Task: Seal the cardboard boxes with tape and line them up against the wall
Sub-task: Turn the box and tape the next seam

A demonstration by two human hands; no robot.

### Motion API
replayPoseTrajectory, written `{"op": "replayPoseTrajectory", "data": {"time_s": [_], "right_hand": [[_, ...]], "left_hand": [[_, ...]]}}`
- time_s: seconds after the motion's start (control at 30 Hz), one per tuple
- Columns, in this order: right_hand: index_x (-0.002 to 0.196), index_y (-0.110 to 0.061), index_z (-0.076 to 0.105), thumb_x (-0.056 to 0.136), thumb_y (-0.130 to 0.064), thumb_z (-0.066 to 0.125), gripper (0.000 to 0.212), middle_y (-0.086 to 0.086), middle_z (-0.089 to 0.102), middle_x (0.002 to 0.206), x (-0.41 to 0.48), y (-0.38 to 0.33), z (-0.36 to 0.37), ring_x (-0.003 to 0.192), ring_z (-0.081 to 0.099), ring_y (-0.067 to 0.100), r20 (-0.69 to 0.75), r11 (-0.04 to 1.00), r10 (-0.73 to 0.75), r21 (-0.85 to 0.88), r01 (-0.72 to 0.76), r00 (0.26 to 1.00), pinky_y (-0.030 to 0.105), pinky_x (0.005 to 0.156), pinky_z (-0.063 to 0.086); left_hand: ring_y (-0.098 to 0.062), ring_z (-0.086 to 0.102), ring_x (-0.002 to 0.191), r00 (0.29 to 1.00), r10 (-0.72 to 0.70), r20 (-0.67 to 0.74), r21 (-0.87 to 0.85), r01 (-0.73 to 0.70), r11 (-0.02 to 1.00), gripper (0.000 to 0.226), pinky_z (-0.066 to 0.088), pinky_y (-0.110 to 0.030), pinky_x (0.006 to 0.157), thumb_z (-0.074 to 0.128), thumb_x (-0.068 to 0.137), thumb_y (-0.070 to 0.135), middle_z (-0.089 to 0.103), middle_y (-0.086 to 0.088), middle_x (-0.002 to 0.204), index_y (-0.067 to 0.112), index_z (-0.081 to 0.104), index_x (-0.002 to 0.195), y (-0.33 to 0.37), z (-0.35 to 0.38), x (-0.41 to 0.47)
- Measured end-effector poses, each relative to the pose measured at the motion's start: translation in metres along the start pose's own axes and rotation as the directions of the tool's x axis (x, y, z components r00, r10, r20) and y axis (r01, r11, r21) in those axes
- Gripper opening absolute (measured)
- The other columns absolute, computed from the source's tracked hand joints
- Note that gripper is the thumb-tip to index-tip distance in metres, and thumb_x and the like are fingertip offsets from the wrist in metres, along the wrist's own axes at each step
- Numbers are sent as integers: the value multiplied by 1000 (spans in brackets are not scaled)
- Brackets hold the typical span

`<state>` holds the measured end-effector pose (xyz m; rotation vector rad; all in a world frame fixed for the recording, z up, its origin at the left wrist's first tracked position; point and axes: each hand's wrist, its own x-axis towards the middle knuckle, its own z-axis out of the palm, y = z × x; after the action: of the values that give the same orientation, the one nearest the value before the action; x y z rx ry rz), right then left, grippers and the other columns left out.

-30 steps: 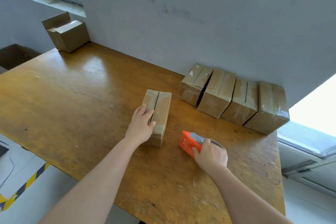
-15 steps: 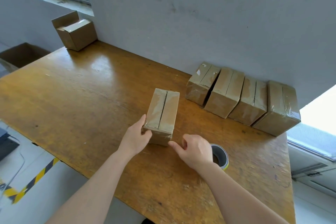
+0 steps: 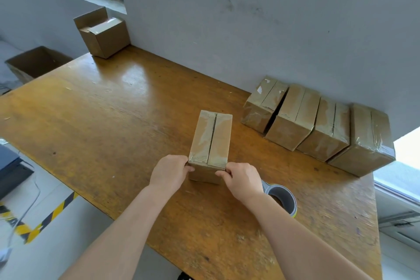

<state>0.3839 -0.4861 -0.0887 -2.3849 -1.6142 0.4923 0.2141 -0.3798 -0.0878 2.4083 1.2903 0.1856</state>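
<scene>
While I hold the view steady over the table [image 3: 102, 120], I see the taped box [image 3: 210, 143] standing near its front edge, long side pointing at the wall [image 3: 250, 18]. The left hand [image 3: 169, 171] grips its near left corner with curled fingers, and the right hand [image 3: 243, 180] pinches the near right corner.

Four sealed boxes [image 3: 318, 125] stand in a row against the wall, to the right of and behind the held box. The leftmost sits slightly skewed, with a dark gap beside its neighbour. A tape roll [image 3: 283, 199] lies on the table just beside the right wrist, which partly covers it. An open box [image 3: 103, 34] sits at the far left corner of the table, touching the wall. Off the table's left side I make out an open carton [image 3: 36, 63] and yellow-black floor marking [image 3: 45, 218].

Half a second ago the right hand lay curled on the table beside the box, holding nothing; now it has closed on the corner. A second ago that hand was on an orange dispenser, and the left hand lay flat on top of the box.
</scene>
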Motion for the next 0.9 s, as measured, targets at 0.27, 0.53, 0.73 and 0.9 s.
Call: {"op": "replayPoseTrajectory", "data": {"time_s": [0.27,0.53,0.73,0.9], "right_hand": [[72,-20,57,97,-43,55,35,-5,57,67,-4,4,-4,65,53,15,8,998,49,39,-49,999,27,57,42],[80,-22,61,90,-26,50,16,-9,59,73,-11,14,-9,72,56,16,75,999,-33,34,31,997,27,58,43],[104,-25,69,103,-37,43,29,-6,67,97,-6,22,-13,95,58,15,35,986,-123,-111,126,992,32,80,50],[92,-21,61,101,-35,48,21,-5,54,88,-3,20,-15,81,53,14,-112,996,-60,-66,53,992,24,69,46]], "left_hand": [[-16,55,81,986,62,153,80,-74,994,21,40,-24,67,50,100,21,69,-8,105,9,66,104,3,-11,6],[-20,55,77,972,89,217,107,-114,988,21,33,-20,56,43,100,7,66,-8,101,12,62,96,5,-21,5],[-11,51,71,964,158,213,136,-189,973,27,40,-24,64,54,97,39,57,7,79,20,56,79,3,-21,15],[-14,59,77,981,178,74,149,-187,971,32,44,-26,64,55,95,47,65,5,84,16,65,97,9,-15,14]]}}
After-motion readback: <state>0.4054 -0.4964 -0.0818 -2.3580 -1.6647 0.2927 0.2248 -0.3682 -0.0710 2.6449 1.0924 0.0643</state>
